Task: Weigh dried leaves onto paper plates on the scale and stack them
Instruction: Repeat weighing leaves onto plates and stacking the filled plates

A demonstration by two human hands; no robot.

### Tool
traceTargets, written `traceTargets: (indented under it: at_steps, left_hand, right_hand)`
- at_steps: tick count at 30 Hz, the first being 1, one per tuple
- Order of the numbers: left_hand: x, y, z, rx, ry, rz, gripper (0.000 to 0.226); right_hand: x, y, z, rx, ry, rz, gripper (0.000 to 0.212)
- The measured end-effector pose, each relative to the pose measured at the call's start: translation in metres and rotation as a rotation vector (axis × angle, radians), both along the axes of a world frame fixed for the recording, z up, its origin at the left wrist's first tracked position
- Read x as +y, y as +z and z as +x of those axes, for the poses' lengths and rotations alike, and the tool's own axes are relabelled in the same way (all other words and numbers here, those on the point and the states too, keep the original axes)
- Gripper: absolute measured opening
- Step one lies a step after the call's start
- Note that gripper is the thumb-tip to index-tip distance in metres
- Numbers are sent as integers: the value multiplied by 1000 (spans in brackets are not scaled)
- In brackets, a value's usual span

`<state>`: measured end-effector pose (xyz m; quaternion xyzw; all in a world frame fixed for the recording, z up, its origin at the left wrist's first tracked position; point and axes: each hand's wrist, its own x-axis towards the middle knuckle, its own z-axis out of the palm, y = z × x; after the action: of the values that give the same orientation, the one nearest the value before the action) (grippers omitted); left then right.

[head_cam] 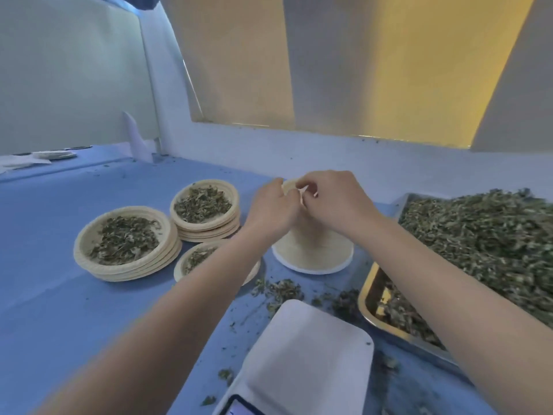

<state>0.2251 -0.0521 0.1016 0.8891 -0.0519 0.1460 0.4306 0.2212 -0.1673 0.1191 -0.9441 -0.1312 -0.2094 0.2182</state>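
**Peeling a fresh plate off the empty stack**

The tall stack of empty paper plates (312, 250) stands on the blue table (45, 295), behind the scale and just left of the metal tray. Both hands meet at its top: the left hand (273, 208) steadies the upper edge with curled fingers, and the right hand (332, 199) pinches the rim of the top plate (291, 185), which tilts up slightly from the rest. The step in hand looks like separating one plate from the pile. The plates are thin, pale and ribbed at the rim, nested tightly, so the next move likely calls for a fine pull with the fingertips to free only one, then carrying it to the scale.

The scale (305, 354) sits nearest the person, its white platform bare, a corner of the display just visible at the bottom edge. To the right, the metal tray (377, 313) holds a large heap of dried leaves (478, 235), crumbly, grey-green and light; loose bits lie scattered on the table between tray and scale.

To the left stand the filled plates: a near stack (128, 244), a far stack (206, 211), and a plate with leaves (194, 259) partly hidden by the left forearm.
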Motion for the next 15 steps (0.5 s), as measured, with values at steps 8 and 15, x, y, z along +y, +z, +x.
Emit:
traceTargets:
  at_steps: [8,15]
  left_hand:
    - [-20,-11,66,311,121,-85,65]
    - [-23,-8,77,285,140,119,37]
  right_hand:
    - [-53,-30,50,363,-343,224,33]
    - [-59,-42,64,255,-246,415,46]
